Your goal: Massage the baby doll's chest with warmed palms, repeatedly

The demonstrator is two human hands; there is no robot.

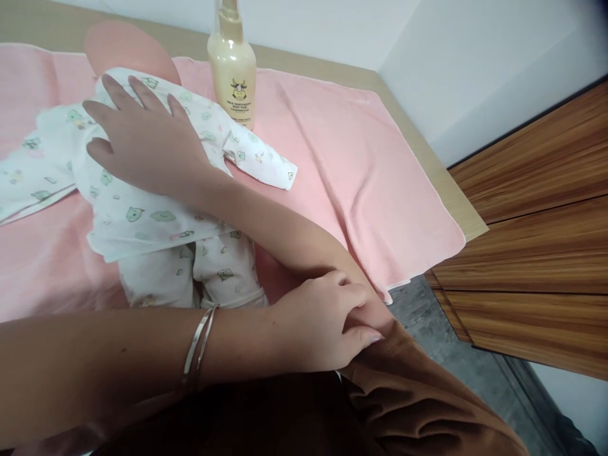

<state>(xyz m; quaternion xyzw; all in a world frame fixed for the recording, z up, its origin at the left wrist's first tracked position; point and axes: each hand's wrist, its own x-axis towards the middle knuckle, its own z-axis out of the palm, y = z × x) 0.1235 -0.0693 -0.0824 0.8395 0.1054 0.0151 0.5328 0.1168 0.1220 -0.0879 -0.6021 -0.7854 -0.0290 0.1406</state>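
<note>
My right hand lies flat with fingers spread on the chest of a doll. The doll has a smooth pinkish head and lies on its back; its face is not visible. It wears a white printed top and matching trousers. My left hand, with two silver bangles at the wrist, is curled around my right forearm. Its thumb touches the edge of the pushed-up brown sleeve. Beyond the doll's shoulder stands a cream-coloured body wash bottle with a pump top.
A pink towel covers most of the wooden table, with a fold running across its right part. White walls meet behind the table. Wood-grain panels stand to the right, above a grey floor.
</note>
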